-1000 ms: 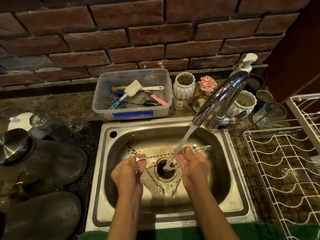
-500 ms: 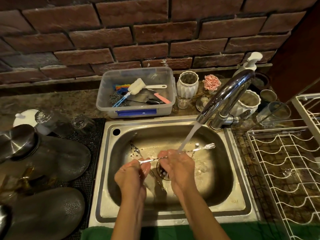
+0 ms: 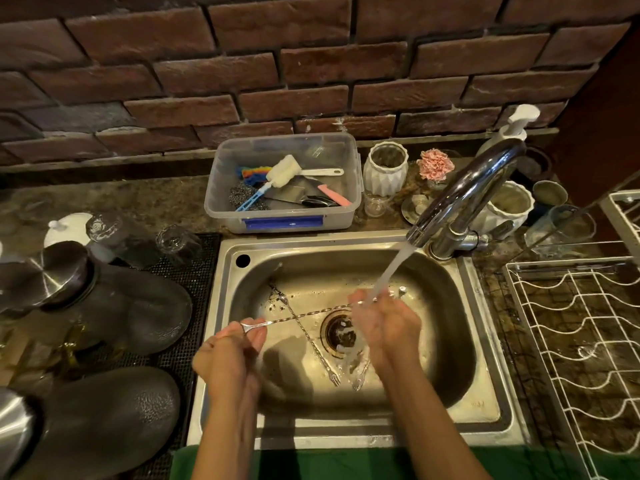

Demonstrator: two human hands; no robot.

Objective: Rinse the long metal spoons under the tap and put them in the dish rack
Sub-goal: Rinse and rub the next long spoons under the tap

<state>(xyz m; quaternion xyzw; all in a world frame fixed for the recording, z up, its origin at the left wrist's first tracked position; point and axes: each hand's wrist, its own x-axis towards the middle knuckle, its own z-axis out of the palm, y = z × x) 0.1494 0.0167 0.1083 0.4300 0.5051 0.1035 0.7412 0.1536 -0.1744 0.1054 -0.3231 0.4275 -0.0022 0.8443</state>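
Observation:
A long twisted metal spoon (image 3: 304,315) stretches across the steel sink (image 3: 485,415), just above the drain. My left hand (image 3: 228,358) pinches its near-left end. My right hand (image 3: 384,327) wraps around its far end, right where the tap (image 3: 464,195) pours its stream of water. Two more long twisted spoons (image 3: 313,344) lie on the sink floor beside the drain, their forked ends pointing toward me. The white wire dish rack (image 3: 575,341) stands to the right of the sink with nothing visible in it.
A clear plastic tub (image 3: 282,220) of brushes and scourers sits behind the sink. White ribbed vases (image 3: 384,169), a pink flower, a soap pump and glasses crowd the back right. Dark glass lids and upturned glasses rest on a black mat (image 3: 194,271) at left.
My left hand has pulled the spoon leftward, so more of the shaft shows between my hands. My right hand has slid toward the far end under the stream.

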